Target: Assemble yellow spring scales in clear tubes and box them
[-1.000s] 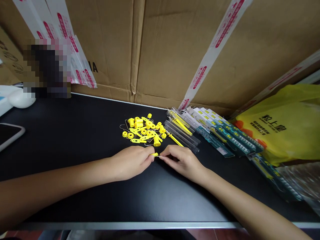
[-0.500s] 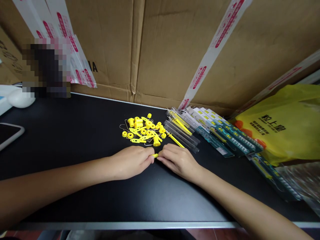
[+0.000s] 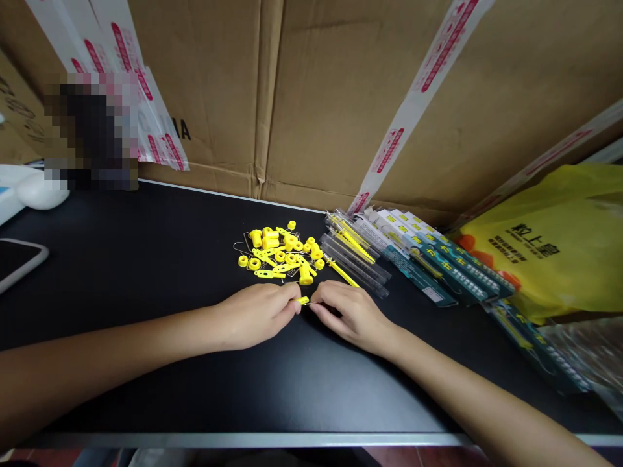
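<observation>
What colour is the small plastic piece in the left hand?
The small plastic piece is yellow, best seen in the head view.

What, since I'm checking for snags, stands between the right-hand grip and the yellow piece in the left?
No obstacle shows between the right-hand grip and the yellow plastic piece; just a thin metal wire shows in the gap.

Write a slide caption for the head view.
Left hand holds a yellow plastic piece, right hand pinches a thin wire, near loose yellow parts on a black tabletop.
</observation>
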Available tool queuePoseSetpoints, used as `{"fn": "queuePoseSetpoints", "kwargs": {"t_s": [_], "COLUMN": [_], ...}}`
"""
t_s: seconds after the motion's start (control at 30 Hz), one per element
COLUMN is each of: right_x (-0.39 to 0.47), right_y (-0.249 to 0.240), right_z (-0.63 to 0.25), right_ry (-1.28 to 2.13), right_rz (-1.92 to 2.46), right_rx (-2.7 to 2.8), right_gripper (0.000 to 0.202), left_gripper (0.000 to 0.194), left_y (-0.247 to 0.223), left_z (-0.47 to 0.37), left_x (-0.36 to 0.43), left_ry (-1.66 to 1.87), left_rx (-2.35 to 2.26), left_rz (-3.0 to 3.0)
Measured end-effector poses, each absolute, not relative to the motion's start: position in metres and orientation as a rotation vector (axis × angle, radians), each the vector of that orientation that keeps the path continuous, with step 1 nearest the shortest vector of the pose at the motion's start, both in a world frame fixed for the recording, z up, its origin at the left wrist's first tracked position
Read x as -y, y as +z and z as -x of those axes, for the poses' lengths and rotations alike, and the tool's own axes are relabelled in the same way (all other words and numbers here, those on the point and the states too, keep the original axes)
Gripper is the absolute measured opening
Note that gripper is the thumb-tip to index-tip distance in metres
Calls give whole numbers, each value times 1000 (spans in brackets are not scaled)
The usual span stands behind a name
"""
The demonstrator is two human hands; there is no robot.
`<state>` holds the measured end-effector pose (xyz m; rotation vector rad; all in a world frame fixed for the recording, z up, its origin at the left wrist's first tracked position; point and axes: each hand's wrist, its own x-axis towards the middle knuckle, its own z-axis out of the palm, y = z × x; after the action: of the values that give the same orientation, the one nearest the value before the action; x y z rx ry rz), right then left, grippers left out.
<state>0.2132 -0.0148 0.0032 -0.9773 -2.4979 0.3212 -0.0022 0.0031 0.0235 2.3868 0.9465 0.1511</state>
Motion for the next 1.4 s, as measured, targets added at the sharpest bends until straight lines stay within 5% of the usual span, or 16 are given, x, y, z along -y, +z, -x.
{"fn": "queuePoseSetpoints", "kwargs": {"t_s": [1.4], "right_x": [23], "right_y": [-5], "right_z": [-208], "right_ry": [336], "right_rz": [1134], "right_rx": [2315], "right_gripper": [23], "left_gripper": [32], "left_y": [24], "left_z": [-7], "left_x": [10], "left_ry": [19], "left_rx": [-1121], "left_rz": [-2600]}}
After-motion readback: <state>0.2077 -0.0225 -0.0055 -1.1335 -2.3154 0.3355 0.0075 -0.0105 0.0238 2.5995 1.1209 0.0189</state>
